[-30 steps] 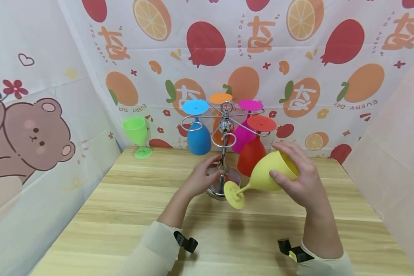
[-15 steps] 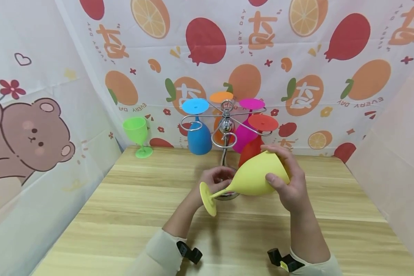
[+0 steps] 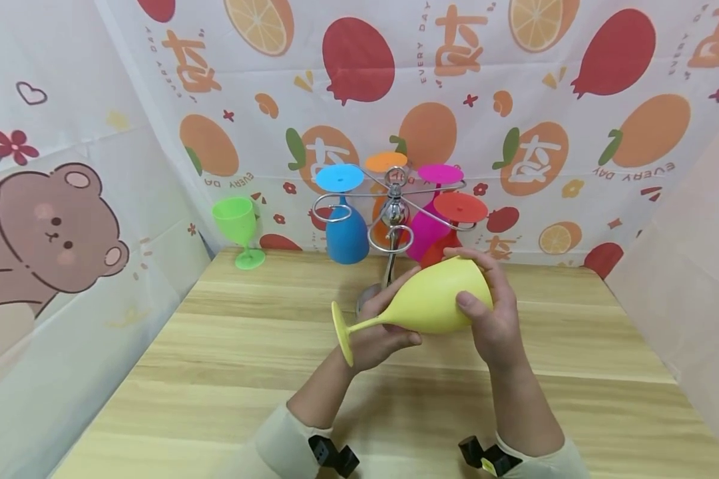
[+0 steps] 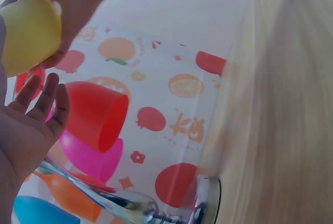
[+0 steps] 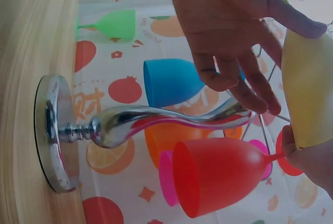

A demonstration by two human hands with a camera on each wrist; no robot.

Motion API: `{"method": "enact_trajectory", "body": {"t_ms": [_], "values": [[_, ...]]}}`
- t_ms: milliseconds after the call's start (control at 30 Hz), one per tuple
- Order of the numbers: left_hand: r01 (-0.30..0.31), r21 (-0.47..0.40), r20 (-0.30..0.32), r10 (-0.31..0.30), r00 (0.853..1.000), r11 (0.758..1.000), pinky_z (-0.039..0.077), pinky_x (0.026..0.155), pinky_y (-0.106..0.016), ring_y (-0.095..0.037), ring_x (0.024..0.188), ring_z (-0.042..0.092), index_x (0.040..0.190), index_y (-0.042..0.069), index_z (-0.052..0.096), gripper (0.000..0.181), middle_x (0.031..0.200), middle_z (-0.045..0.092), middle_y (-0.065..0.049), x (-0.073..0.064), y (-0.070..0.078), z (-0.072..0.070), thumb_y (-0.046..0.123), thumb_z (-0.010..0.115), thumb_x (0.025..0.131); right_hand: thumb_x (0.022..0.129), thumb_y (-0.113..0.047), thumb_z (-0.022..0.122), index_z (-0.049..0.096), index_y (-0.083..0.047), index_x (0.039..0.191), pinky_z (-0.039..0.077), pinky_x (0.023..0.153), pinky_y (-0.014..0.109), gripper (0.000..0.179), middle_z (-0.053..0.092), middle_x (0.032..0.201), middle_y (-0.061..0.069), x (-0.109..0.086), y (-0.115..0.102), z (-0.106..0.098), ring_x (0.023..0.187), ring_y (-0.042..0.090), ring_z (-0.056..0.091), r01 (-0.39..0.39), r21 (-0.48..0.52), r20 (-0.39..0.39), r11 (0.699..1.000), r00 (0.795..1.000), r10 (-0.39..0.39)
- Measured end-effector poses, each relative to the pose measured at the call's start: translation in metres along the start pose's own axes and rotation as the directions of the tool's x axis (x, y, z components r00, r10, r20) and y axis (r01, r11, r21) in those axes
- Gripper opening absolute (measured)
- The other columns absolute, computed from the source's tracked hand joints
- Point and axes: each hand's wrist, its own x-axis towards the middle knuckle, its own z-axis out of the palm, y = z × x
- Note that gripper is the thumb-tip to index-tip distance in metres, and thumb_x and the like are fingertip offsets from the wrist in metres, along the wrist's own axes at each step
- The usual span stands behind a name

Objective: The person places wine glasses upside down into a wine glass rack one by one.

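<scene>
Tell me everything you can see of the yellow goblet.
The yellow goblet has a deep, rounded bowl, a thin stem and a flat, round foot, all one colour; it looks like plastic. It is held above the table, in front of the rack, tipped onto its side with the foot toward the person's left. The right hand grips the bowl near its rim. The left hand is under the stem end; whether it touches is unclear. The inside is hidden.
</scene>
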Motion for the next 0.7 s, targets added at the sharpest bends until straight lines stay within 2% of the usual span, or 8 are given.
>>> {"method": "enact_trajectory", "body": {"t_ms": [67,133,333,467,500,533,633,700], "values": [[-0.043,0.01,-0.017,0.043,0.999,0.999,0.05,0.101,-0.029,-0.016,0.123,0.051,0.153,0.004,0.029,0.094,0.145,0.044,-0.021,0.001,0.001,-0.003,0.046,0.07,0.08,0.08,-0.001,0.051,0.047,0.003,0.133,0.054,0.081,0.03,0.053,0.052,0.132,0.016,0.0,0.0,0.001,0.113,0.03,0.049,-0.011,-0.018,0.009,1.0,1.0,0.012],[-0.061,0.021,-0.029,0.061,0.998,0.998,0.05,0.101,-0.029,-0.016,0.123,0.052,0.151,0.001,0.032,0.095,0.145,0.045,-0.022,0.001,0.003,-0.006,0.049,0.07,0.079,0.08,-0.002,0.053,0.047,0.001,0.134,0.054,0.081,0.03,0.054,0.053,0.132,0.015,0.0,0.002,0.0,0.114,0.03,0.05,-0.029,-0.023,0.024,0.999,0.999,0.029],[-0.053,-0.04,-0.058,0.05,0.997,0.998,0.053,0.098,-0.034,-0.026,0.131,0.045,0.146,0.001,0.04,0.093,0.145,0.045,-0.013,0.002,0.01,-0.013,0.059,0.069,0.078,0.083,-0.014,0.066,0.047,0.0,0.135,0.057,0.08,0.032,0.056,0.055,0.13,0.011,-0.001,0.008,-0.005,0.112,0.028,0.053,-0.092,0.006,0.162,0.996,0.983,0.09],[-0.082,-0.017,-0.066,0.08,0.995,0.997,0.051,0.099,-0.033,-0.028,0.136,0.037,0.14,-0.005,0.047,0.098,0.147,0.041,-0.018,0.001,0.012,-0.016,0.069,0.063,0.077,0.081,-0.021,0.075,0.043,0.001,0.139,0.057,0.083,0.036,0.07,0.056,0.131,0.008,-0.002,0.011,-0.009,0.115,0.027,0.053,-0.125,-0.012,0.31,0.992,0.943,0.123],[-0.101,0.003,-0.069,0.101,0.993,0.995,0.05,0.1,-0.033,-0.027,0.137,0.038,0.137,-0.007,0.049,0.1,0.146,0.042,-0.019,0.002,0.012,-0.016,0.071,0.061,0.077,0.08,-0.021,0.077,0.041,0.001,0.141,0.057,0.084,0.037,0.074,0.056,0.131,0.007,-0.002,0.011,-0.009,0.116,0.027,0.053,-0.132,-0.019,0.344,0.991,0.93,0.13],[-0.106,0.004,-0.076,0.106,0.991,0.994,0.052,0.097,-0.032,-0.024,0.132,0.043,0.134,-0.01,0.051,0.101,0.143,0.047,-0.018,0.001,0.012,-0.016,0.073,0.06,0.077,0.079,-0.02,0.078,0.038,0.002,0.143,0.057,0.086,0.038,0.078,0.056,0.132,0.008,-0.003,0.011,-0.009,0.117,0.027,0.053,-0.134,-0.025,0.378,0.991,0.916,0.133],[-0.097,0.041,-0.123,0.101,0.987,0.994,0.053,0.093,-0.03,-0.02,0.124,0.048,0.125,-0.013,0.057,0.102,0.133,0.055,-0.013,0.0,0.015,-0.016,0.077,0.056,0.077,0.077,-0.016,0.081,0.034,-0.003,0.148,0.055,0.093,0.041,0.087,0.054,0.135,0.009,-0.004,0.011,-0.006,0.121,0.029,0.054,-0.142,-0.062,0.449,0.988,0.88,0.154],[-0.058,0.051,-0.155,0.065,0.986,0.997,0.053,0.092,-0.03,-0.02,0.121,0.05,0.122,-0.01,0.061,0.101,0.132,0.055,-0.008,-0.001,0.018,-0.016,0.079,0.056,0.076,0.075,-0.014,0.083,0.032,-0.009,0.15,0.052,0.099,0.039,0.09,0.053,0.137,0.009,-0.005,0.011,-0.004,0.122,0.029,0.055,-0.138,-0.102,0.471,0.985,0.866,0.17]]}}
